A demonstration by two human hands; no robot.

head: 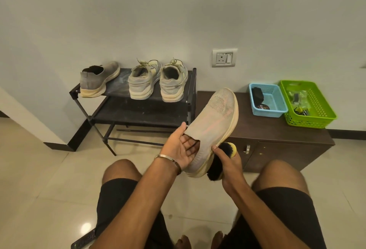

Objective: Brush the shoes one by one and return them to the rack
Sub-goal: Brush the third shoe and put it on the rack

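The knit shoe (pixel 213 127) is held in the air above the low cabinet's left edge, toe up, so its sole rim faces the brush (pixel 219 161); the left hand (pixel 183 147) has fingers tucked inside the collar, steadying it; the right hand (pixel 227 166) grips the brush against the heel side; three shoes sit on the rack (pixel 142 110).

Rack (pixel 190 82) top shelf: open gap between grey slip-on (pixel 99 80) and laced pair (pixel 156 80); lower shelf unoccupied.
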